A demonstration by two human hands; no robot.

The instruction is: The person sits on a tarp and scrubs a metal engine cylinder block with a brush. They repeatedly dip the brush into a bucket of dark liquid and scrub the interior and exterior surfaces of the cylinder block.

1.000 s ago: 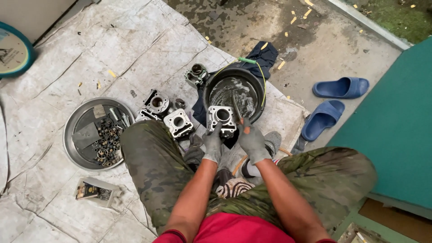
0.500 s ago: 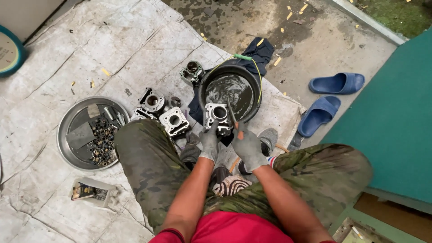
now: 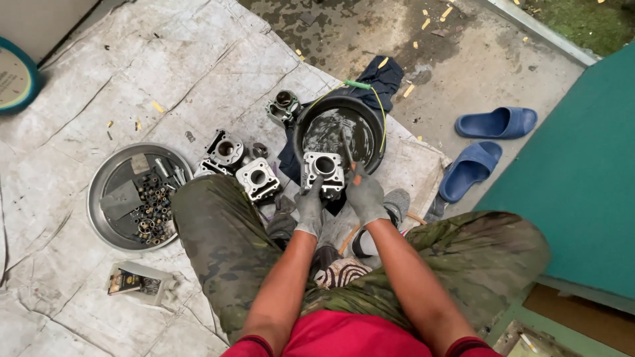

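We see the left hand (image 3: 309,210) pinching the near edge of a cylinder block (image 3: 323,173). The right hand (image 3: 365,196) has its grip pressed around a thin tool (image 3: 348,153) over the black basin (image 3: 377,135).

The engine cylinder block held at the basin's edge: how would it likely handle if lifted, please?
The cylinder block looks like solid finned metal, so probably stiff and heavy for its size. It sits by a basin of dark liquid, so it may be wet and slippery, hence perhaps the gloved left hand. Its blocky shape seems unlikely to roll.

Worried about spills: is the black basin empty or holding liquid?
Holding liquid: the black basin shows a dark, glossy, reflective surface inside.
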